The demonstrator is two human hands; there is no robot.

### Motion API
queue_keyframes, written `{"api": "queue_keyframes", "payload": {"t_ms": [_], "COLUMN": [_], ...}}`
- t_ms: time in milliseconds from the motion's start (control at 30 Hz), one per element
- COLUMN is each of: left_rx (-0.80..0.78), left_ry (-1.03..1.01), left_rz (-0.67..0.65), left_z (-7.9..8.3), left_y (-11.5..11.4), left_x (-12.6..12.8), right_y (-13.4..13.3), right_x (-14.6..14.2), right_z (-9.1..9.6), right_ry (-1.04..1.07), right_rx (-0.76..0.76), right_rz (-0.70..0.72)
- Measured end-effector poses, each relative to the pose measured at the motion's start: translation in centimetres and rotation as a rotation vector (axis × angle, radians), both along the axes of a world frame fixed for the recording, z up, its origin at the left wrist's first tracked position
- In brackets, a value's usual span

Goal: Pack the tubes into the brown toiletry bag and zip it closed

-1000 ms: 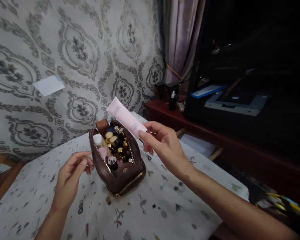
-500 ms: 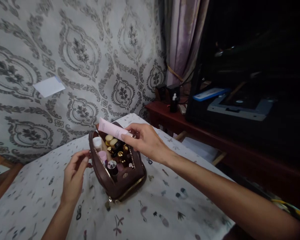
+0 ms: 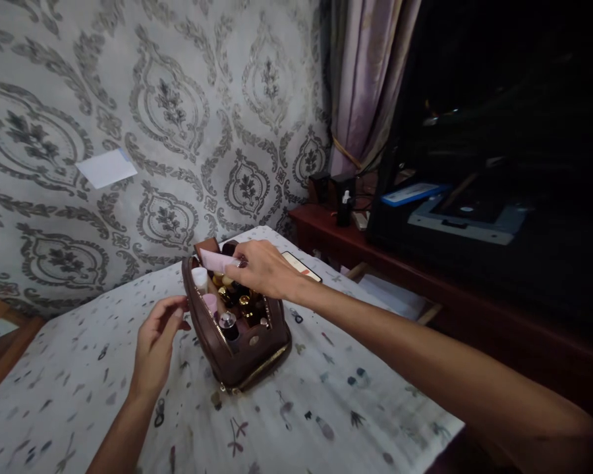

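A brown zippered cosmetic bag [image 3: 257,368] stands unzipped on the patterned white cloth. Packed upright inside are a white-capped container [image 3: 199,279], a pink-capped one [image 3: 209,303], a silver-topped dark bottle [image 3: 228,325] and several gold-topped bottles [image 3: 245,304]. My right hand [image 3: 264,266] is closed around one end of a pale pink squeeze tube [image 3: 216,261], held slantwise over the back of the bag's opening. My left hand [image 3: 155,339] is at the bag's left side, fingertips against it, fingers loosely curved and the thumb apart.
A phone [image 3: 302,266] with a lit screen lies behind my right wrist. To the right are a reddish wooden stand [image 3: 321,222] with a small dark bottle [image 3: 344,209], a large dark screen [image 3: 499,131] and a partly open drawer [image 3: 395,296]. Patterned wallpaper [image 3: 168,105] rises behind.
My right hand has moved back and slightly left, bringing the tube lower, closer to the bag's contents. The phone has come into sight. My left hand stays beside the bag; the view has shifted slightly.
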State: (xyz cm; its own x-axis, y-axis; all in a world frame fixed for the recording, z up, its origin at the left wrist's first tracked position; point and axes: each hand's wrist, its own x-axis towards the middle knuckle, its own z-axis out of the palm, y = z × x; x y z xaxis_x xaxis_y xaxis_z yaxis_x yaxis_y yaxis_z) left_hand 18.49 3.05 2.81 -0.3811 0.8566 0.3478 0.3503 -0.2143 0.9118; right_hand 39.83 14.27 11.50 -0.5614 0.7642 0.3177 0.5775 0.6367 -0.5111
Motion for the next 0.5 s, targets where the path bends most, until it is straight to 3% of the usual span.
{"api": "queue_keyframes", "payload": {"t_ms": [500], "left_rx": [-0.049], "left_ry": [-0.014], "left_rz": [-0.015], "left_z": [-0.6], "left_y": [-0.5], "left_x": [-0.2], "right_y": [-0.7], "right_x": [-2.1], "right_z": [0.2], "right_ry": [-0.133], "right_rx": [0.027], "right_rz": [-0.007]}}
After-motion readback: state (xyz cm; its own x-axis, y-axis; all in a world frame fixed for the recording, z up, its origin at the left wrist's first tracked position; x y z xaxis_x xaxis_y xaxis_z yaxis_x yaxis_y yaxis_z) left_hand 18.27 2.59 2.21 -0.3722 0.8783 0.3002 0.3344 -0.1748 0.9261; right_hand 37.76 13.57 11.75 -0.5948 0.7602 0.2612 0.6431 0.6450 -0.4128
